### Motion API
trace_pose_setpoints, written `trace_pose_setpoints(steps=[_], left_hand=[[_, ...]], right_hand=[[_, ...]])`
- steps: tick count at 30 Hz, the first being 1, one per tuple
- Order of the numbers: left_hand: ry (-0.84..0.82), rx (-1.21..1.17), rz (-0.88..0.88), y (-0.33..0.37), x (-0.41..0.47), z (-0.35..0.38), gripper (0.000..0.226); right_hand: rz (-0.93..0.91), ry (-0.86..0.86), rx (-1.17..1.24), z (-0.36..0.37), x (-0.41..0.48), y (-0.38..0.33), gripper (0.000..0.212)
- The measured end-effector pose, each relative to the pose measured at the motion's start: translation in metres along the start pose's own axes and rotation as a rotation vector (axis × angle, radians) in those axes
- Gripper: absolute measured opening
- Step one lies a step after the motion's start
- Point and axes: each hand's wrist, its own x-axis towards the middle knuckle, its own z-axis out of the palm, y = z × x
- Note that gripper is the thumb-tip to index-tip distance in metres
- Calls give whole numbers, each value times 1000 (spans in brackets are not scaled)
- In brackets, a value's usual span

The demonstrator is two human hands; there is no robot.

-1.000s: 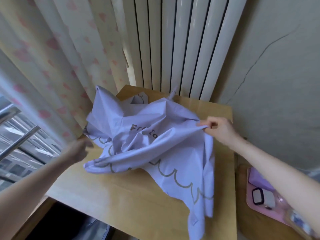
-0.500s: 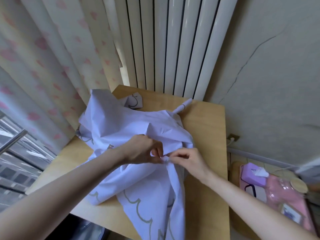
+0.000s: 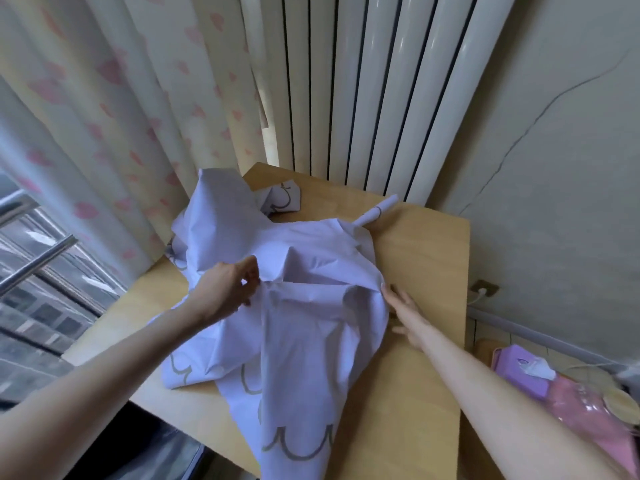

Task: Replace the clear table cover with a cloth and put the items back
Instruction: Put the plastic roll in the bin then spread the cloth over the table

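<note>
Spreading a lavender cloth over a wooden table, a person works at a crumpled heap with both hands. The cloth lies bunched across the middle and left of the tabletop. One flap hangs over the near edge, where a grey scalloped border shows at the hem. The wood on the right and at the far side is uncovered.

The left hand pinches a fold near the centre of the heap between thumb and fingers. The right hand lies on the wood with its fingers straight and their tips touching the cloth's right edge; it grips nothing that can be seen.

No clear cover shows on the table, so that removal appears done and laying the cloth is the step in hand. Items to go back, among them a purple tissue box, wait on a low surface to the right, apart from the table. A radiator and a curtain stand close behind.

The next move probably calls for finding the hem or two corners in the folds and drawing them apart until the heap opens flat. The edges would then need squaring to the tabletop, with the far side tucked toward the radiator. The overhanging flap could drag the cloth off if both hands let go. The items come last.
</note>
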Motion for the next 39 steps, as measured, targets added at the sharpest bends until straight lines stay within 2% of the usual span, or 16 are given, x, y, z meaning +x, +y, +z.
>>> trace_pose_setpoints(steps=[3,5,7,11,16,18,19,22,23,24,26,27,29,32,36,39], left_hand=[[49,-181,-108,-4,-1,6,16],[55,-325,-171,4,-5,10,8],[-9,-371,-245,10,-8,15,26],[12,-27,-195,3,-12,28,30],[245,-78,-289,-11,-11,36,27],[242,-98,-368,-14,-8,41,26],[227,-100,-423,-22,-9,47,26],[214,-315,-680,-52,-24,65,23],[243,-511,-767,-58,-31,70,21],[281,-692,-828,-61,-37,75,20],[413,-909,-885,-62,-45,86,23],[475,-975,-896,-60,-46,91,23],[564,-1051,-923,-49,-49,95,15],[567,-1264,-1061,-38,-52,101,48],[207,-1315,-1023,-27,-61,105,53],[218,-1291,-1054,-27,-68,111,93]], right_hand=[[-33,-198,69,5,12,0,100],[-115,-184,56,8,16,-2,59],[-224,-24,-5,7,21,-10,12],[-382,238,-211,-24,31,-64,42],[-753,377,-621,-37,-10,-170,49],[-853,313,-722,-23,-35,-195,44],[-868,159,-726,-16,-47,-201,40],[-603,-540,-452,-5,-74,-193,26],[-540,-580,-358,-6,-71,-184,30],[-530,-503,-309,-9,-60,-171,28],[-594,-37,-410,-18,-32,-141,22],[-548,99,-449,-25,-20,-125,31],[-322,21,-422,-28,-7,-89,46],[-76,-55,-487,-25,3,-41,23],[20,120,-499,-41,33,16,17],[176,272,-418,-39,21,40,42]])
